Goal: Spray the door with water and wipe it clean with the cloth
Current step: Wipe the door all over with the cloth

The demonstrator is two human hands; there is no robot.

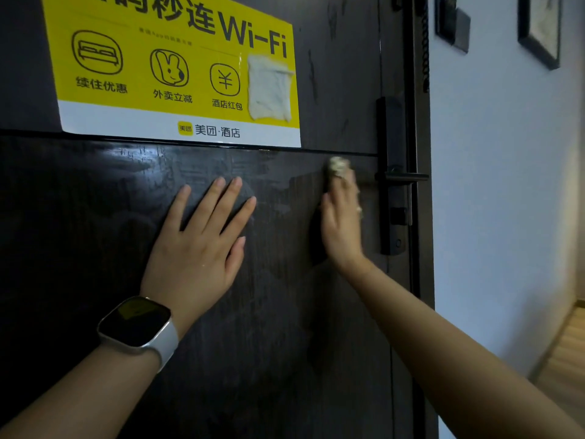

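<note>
Door: the dark wood-grain door (221,343) fills the view; its upper band shows glossy streaks, which I judge to be moisture.
Poster: a yellow-and-white paper Wi-Fi poster (177,68) is stuck across the upper panel, with a pale torn patch at its right edge.
Lock: a black metal lock plate with a lever handle (400,177) stands just right of the wiping hand.
Left hand: the left hand (199,245) lies flat on the door, fingers straight and spread, grasping nothing — it looks like a brace.
Right hand: the right hand (342,223) is seen edge-on, fingers pressing a crumpled off-white cloth (338,166) against the door near the handle; how firmly it holds the cloth I cannot tell.
Risk: a stroke to the right could snag the cloth on the lever — and a stroke upward could wet or lift the poster's lower edge.
</note>
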